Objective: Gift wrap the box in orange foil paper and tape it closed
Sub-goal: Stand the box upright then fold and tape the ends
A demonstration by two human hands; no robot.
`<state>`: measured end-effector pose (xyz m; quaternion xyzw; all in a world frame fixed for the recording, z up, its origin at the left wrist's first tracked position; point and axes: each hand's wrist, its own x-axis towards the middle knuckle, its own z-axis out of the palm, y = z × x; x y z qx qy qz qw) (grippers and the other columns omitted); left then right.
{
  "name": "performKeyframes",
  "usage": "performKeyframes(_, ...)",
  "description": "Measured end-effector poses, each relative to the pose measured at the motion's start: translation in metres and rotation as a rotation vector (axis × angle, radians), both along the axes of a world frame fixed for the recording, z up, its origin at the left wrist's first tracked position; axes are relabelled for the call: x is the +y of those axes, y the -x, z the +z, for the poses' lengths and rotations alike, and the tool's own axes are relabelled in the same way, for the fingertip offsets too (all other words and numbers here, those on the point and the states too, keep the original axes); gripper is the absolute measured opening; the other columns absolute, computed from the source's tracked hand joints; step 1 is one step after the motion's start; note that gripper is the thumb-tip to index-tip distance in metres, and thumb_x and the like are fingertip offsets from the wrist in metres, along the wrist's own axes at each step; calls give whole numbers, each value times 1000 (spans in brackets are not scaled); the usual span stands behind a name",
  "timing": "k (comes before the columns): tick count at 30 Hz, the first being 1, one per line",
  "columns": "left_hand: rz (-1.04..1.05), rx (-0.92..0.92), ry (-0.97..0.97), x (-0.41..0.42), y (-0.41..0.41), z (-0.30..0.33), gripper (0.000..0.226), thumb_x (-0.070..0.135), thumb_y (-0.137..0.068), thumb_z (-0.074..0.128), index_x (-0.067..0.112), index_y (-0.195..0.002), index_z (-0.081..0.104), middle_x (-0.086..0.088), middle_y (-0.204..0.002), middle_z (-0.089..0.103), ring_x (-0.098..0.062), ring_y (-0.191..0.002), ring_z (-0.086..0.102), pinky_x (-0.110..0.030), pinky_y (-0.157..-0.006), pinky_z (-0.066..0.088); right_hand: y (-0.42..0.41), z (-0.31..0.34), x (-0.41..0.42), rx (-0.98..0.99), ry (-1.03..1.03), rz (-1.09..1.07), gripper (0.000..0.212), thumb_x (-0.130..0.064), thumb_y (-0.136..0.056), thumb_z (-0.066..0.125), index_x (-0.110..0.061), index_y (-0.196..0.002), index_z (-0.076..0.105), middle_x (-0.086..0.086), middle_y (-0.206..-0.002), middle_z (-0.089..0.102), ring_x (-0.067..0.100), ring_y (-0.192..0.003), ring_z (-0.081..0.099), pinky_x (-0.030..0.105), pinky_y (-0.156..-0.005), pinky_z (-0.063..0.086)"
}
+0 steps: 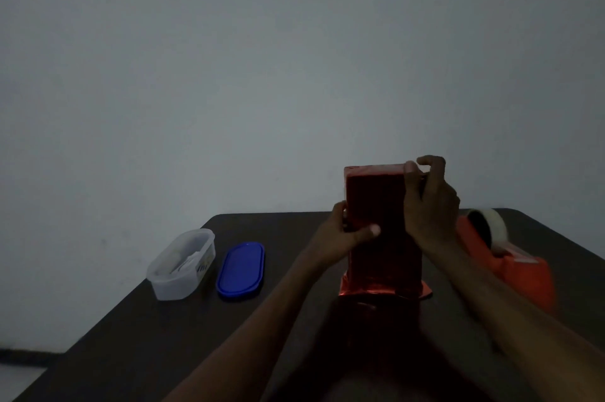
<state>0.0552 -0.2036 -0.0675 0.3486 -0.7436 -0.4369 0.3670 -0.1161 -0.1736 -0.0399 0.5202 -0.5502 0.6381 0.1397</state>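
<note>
The box [376, 195], wrapped in orange-red foil paper, stands upright on end on the dark table [163, 336]. Loose foil flares out at its base [425, 292]. My left hand [343, 234] grips the box's left side at mid height, thumb pressed on the front face. My right hand [429, 201] holds the upper right edge, thumb and fingers pinching the foil at the top right corner. An orange tape dispenser [510, 257] with a roll of clear tape stands just right of the box, behind my right forearm.
A clear plastic container [181, 264] with small items inside sits at the table's left, its blue lid [241, 270] lying flat beside it. A plain wall rises behind the table's far edge. The scene is dim.
</note>
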Motion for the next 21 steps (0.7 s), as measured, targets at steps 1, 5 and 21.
performKeyframes(1,6,-46,5,-2,-1,-6,83,46,-80,75,27,-147,29,3,-139,48,-19,-124,51,-38,-102,47,2,-4,-1,24,0,23,53,-60,-99,27,-17,-127,39,5,-85,65,20,-71,62,24,-55,42)
performKeyframes(5,92,-56,30,-14,-6,-12,73,40,-73,83,25,-136,49,3,-125,64,-11,-105,65,-31,-92,54,7,-16,0,118,-95,3,53,-33,-98,53,-15,-141,29,14,-127,56,29,-108,60,42,-84,53)
performKeyframes(21,117,-1042,543,2,-6,128,56,50,-61,87,12,-96,67,-3,-98,69,-20,-85,62,-29,-73,51,-1,20,10,472,-763,336,101,-33,-70,85,-33,-151,24,6,-145,45,27,-129,46,34,-99,43)
